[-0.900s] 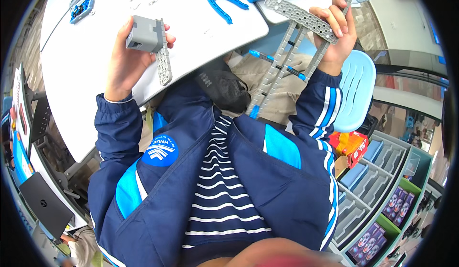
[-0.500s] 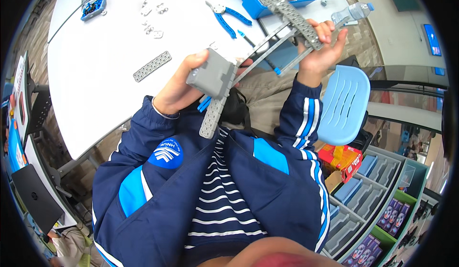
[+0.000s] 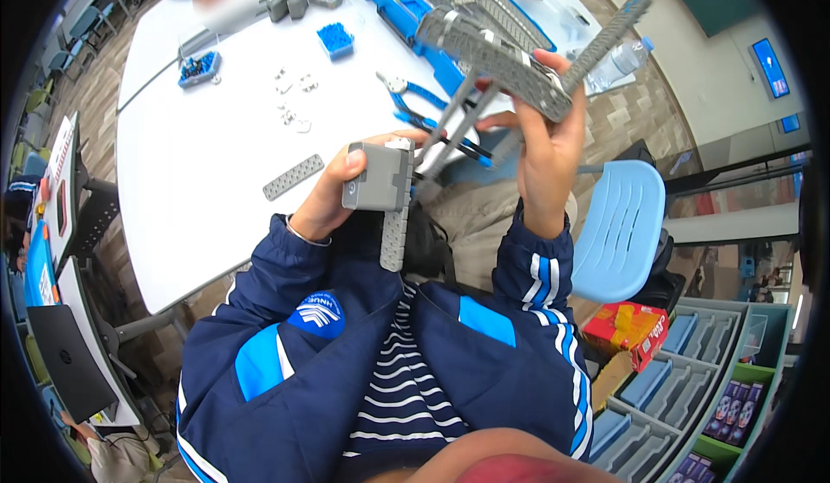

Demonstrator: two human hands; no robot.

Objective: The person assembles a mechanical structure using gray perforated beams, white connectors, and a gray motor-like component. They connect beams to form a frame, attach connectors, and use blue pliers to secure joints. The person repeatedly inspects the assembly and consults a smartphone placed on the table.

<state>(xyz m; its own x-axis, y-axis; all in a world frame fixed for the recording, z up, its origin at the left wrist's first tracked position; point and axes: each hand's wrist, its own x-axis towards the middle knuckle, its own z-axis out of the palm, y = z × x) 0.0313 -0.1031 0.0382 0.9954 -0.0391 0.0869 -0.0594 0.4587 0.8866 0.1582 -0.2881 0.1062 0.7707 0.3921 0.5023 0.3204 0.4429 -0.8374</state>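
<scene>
Between both hands I hold a grey building-kit frame (image 3: 497,61), made of perforated plates joined by long bars. At its near end is a smooth grey box-shaped module (image 3: 377,177) with a perforated beam (image 3: 395,243) under it. My left hand (image 3: 324,199) is closed round this module, thumb on its face; its other fingers are mostly hidden behind. Raised higher, my right hand (image 3: 549,163) grips the far end, where a wide plate and another beam (image 3: 609,38) meet. A loose grey beam (image 3: 293,178) lies on the white table left of my left hand.
Beyond the frame lie blue-handled pliers (image 3: 419,94) and small grey connectors (image 3: 296,83). Further back are a tray of blue pegs (image 3: 335,42), a box of dark pegs (image 3: 200,69) and a blue parts case (image 3: 393,18). A water bottle (image 3: 621,63) and blue chair (image 3: 621,228) are at right.
The frame has turned in my hands: its far end has swung up and left, showing the wide plate, and the module now stands more upright. The view has shifted too.
</scene>
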